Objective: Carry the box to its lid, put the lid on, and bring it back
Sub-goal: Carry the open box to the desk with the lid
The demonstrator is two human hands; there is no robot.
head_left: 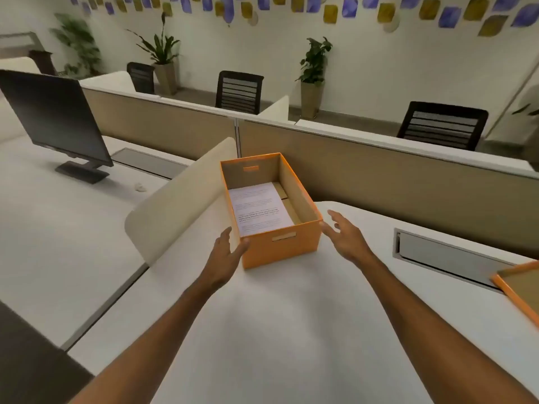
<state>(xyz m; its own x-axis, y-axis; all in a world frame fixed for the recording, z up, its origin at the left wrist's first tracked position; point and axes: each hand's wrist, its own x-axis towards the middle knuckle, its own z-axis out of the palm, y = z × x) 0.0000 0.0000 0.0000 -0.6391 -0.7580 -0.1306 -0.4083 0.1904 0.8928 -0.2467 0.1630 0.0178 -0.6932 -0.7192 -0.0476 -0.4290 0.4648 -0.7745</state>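
Orange box (281,246) sat on the white desk (262,330), lidless, open top facing up. Using the box as reference for everything below.

Inside the box: printed sheets of paper (259,208) lay flat on the bottom, pushed toward its left wall; bare cardboard floor showed to their right. Slot handle visible on the near end wall, another on the far end wall.

Left hand (226,252) was at the box's near-left corner, thumb touching the near face by the corner, fingers (226,233) spread along the left side. Hand was open, not clamped around anything; whether the fingers actually touched the left wall I couldn't tell.

Right hand (345,236) was at the box's near-right corner, fingers splayed apart, palm turned toward the right wall. Fingertips were just beside or touching the corner, can't say which. No closed grip there either.

Lid (519,290) was well to the right of the box, same desk, cut off by the frame edge. It lay inverted: orange rim up, brown inside showing.

Left of the box: a curved cream divider panel (180,199), touching or just beside the left wall. Beyond that, further left, a dark monitor (55,118) on the neighbouring desk.

Behind the box: tan partition wall (379,173). Right of the box, between it and the lid, a grey cable tray slot (443,258) set into the desk.

Frame was motion-blurred; text on the paper unreadable.
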